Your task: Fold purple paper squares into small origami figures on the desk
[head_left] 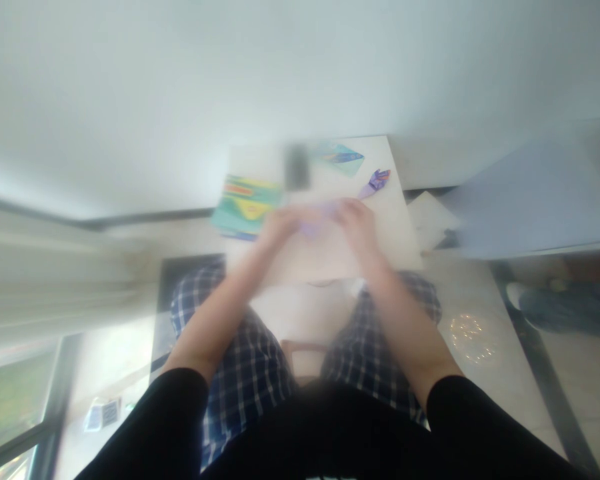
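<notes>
Over the white table, my left hand (281,223) and my right hand (354,219) face each other with a piece of light purple paper (311,228) between them. Both sets of fingers are closed on it, though haze blurs its shape and folds. Just beyond my right hand lies a small purple folded paper piece (379,181) with a patterned end. A teal and blue patterned paper piece (344,157) lies farther back. Beside my left hand is a flat green and yellow pack (245,205).
A blurred dark rectangular object (297,167) sits toward the back of the small white table (300,263). A wall (300,73) rises behind it. My knees in checked cloth flank the table. At right, a person's leg (570,307) shows beyond a pale panel (535,200).
</notes>
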`<state>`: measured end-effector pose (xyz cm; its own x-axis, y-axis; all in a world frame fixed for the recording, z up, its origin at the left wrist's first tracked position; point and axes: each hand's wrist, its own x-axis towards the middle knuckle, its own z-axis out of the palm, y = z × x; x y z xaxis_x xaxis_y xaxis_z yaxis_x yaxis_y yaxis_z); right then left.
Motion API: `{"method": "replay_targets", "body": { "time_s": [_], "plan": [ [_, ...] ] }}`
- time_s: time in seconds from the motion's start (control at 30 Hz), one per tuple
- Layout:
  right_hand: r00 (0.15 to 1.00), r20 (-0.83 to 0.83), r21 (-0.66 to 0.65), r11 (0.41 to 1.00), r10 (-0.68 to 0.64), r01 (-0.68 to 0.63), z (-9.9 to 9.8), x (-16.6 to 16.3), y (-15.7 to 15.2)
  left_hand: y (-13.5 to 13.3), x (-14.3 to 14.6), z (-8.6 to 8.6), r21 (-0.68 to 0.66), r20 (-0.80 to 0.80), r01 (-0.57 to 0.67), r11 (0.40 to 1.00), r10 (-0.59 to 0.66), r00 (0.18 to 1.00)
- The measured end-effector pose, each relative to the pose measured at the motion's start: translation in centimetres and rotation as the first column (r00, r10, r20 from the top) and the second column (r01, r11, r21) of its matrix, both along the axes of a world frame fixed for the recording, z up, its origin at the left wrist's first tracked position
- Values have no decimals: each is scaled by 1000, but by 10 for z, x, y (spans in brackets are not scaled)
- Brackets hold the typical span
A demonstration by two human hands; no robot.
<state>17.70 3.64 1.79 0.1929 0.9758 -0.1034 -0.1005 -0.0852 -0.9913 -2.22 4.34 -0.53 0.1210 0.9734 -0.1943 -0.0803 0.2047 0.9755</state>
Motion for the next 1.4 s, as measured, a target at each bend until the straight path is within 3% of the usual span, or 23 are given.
{"method": "replay_targets", "body": {
  "time_s": [0.17, 0.33, 0.57, 0.9, 1.1, 1.23, 1.4],
  "plan": [
    [999, 24, 15, 999, 28, -29, -3, 2, 3, -3, 4, 18, -21, -23, -35, 999, 35, 999],
    [999, -37, 20, 1000, 5, -5, -2, 1, 2, -10, 4, 28, 49, -66, -30, 998, 33, 997],
    [999, 20, 27, 999, 25, -26, -5, 1, 2, -8, 2, 22, 108, -84, -36, 993, 46, 995],
    [984, -179, 19, 1000, -17, 20, 0, -5, -1, -2, 2, 14, 27, -94, -101, 995, 103, 990],
    [971, -221, 27, 995, -88, 96, -1, 0, 3, 1, 0, 5, 50, -115, 19, 999, -13, 993],
    [978, -189, 24, 996, -83, 89, -1, 2, 5, 3, -2, -2, 60, -122, 15, 998, -8, 993],
    [972, -225, -1, 998, -69, 71, 0, -2, 2, -2, -4, 6, 110, -137, 19, 994, -4, 991]
  ]
}}
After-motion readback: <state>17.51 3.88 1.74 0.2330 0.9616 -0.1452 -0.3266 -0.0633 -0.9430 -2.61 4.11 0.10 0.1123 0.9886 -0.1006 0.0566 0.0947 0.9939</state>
